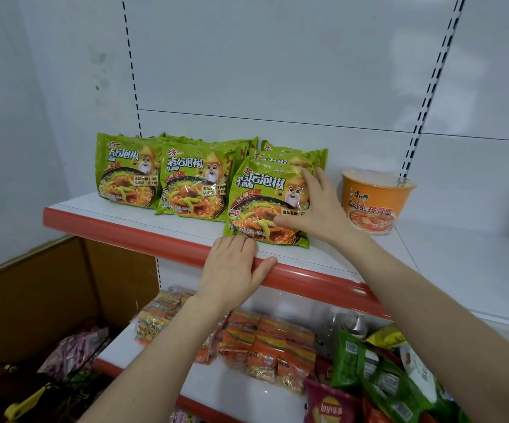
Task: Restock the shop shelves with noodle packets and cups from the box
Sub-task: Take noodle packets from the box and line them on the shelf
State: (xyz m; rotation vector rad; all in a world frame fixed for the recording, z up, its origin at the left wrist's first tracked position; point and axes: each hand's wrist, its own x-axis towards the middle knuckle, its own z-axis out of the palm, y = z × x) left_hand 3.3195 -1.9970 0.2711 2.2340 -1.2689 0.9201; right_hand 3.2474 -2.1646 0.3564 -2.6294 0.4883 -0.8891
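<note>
— Head view, starting at the far left: what sits down there?
— A brown cardboard box [30, 300], open, low beside the shelving, with pink-and-white wrapped goods [76, 349] inside it.
— And on the upper shelf [76, 204]?
— Green noodle packets stand in three rows on the white board behind the red edge strip [155, 239]. The left row [128, 172] and the middle row [192, 187] lean back, several deep. In the right row, the front packet [262, 206] stands nearest the edge, with more green ones just behind it.
— Where are the hands?
— The left hand [232, 267] lies flat on the red strip. Its fingers are straight, the fingertips touch the bottom edge of that front packet, and the thumb stretches along the strip. The right hand [317, 209] is spread over the packet's right side, thumb across the printed face and fingers straight up along its right edge.
— Further right?
— An orange noodle cup [375, 199] stands upright on the same shelf, near the right hand but apart from it.
— Below?
— The lower shelf [238, 392] carries orange packets [265, 346] in rows, then green bags [354, 358] and a Lay's crisp bag [329, 404] to their right.
</note>
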